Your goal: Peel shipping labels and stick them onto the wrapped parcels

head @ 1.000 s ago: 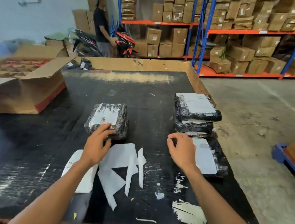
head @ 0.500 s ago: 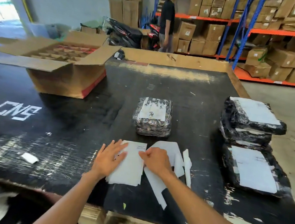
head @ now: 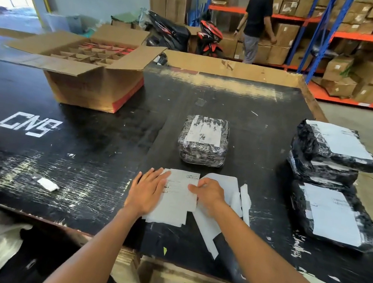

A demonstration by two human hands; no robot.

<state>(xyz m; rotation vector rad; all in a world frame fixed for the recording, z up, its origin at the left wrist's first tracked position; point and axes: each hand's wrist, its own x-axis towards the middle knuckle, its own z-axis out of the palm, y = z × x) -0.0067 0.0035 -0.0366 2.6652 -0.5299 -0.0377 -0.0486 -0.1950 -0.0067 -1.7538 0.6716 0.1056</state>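
A white shipping label sheet (head: pixel 179 195) lies on the black table (head: pixel 95 171) near its front edge. My left hand (head: pixel 147 190) lies flat on the sheet's left side with straight fingers. My right hand (head: pixel 208 192) has curled fingers at the sheet's right edge; a pinch cannot be made out. Just beyond the sheet sits a wrapped parcel (head: pixel 203 141) with a label on top. A stack of labelled black parcels (head: pixel 332 152) stands at the right, and another labelled parcel (head: pixel 331 214) lies in front of it.
Peeled white backing scraps (head: pixel 237 196) lie right of the sheet. An open cardboard box (head: pixel 90 68) with dividers stands at the back left. A small white scrap (head: pixel 47 184) lies at the left. A person (head: pixel 257 21) stands by the shelves behind the table.
My left hand left the parcel and my right hand left the right-hand parcel; both came down onto the label sheet. Over the last half second the hands barely moved.
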